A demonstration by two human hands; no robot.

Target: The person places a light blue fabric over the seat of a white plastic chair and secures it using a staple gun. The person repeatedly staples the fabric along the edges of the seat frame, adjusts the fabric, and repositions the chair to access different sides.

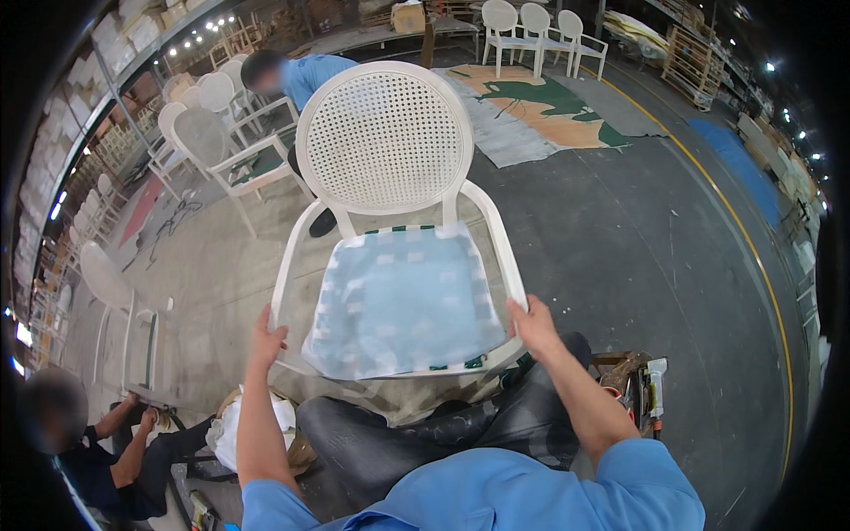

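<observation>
In front of me stands a white armchair (385, 199) with a round, woven cane-pattern back. Pale blue sheeting (403, 296) covers its seat, and green webbing shows at the seat's back edge and front right corner. My left hand (267, 339) is closed around the lower front of the left arm frame, thumb on the inner side. On the opposite side my right hand (532, 325) grips the right arm frame, its thumb inside too. Parts of the fingers of both hands are hidden behind the frame.
Beside my right leg is a nail gun (655, 389) on a small stand. A white bag (252, 429) lies by my left knee. Co-workers are at the far left and lower left. More white chairs (531, 31) stand behind, near cardboard sheets (531, 106) on the floor.
</observation>
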